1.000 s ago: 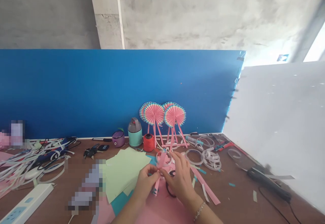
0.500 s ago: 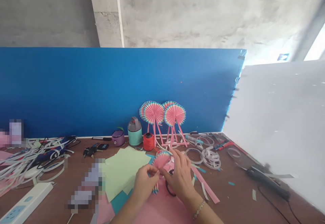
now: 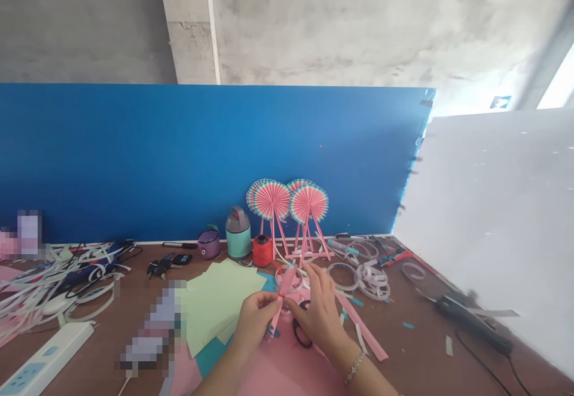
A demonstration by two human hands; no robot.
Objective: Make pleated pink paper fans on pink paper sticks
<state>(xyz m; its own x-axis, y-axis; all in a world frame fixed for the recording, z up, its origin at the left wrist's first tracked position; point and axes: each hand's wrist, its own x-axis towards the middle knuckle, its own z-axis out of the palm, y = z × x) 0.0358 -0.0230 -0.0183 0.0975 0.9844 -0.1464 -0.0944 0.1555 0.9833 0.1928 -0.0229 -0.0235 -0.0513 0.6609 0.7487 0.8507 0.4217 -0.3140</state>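
A pleated pink paper fan (image 3: 287,282) is folded into a narrow, slanted strip with a dark red binding around its middle. My left hand (image 3: 259,318) is closed, pinching the strip just below that binding. My right hand (image 3: 320,303) has its fingers stretched out and apart. Its thumb tip is at the strip's middle, and its fingertips are close to the upper end. Black-handled scissors (image 3: 302,330) lie partly hidden under the right hand. Pink paper (image 3: 282,369) is spread beneath both hands.
Pink paper-fan wheels (image 3: 309,203) on stands are at the back, beside red thread (image 3: 262,250) and a teal flask (image 3: 238,234). Green sheets (image 3: 219,300) lie left. Tape rolls (image 3: 373,279) and a corded black tool (image 3: 473,321) lie right; a power strip (image 3: 49,357) is front left.
The pleats, fanned out above my fingers before, are now closed into a flat strip. My hands have stayed nearly in place.
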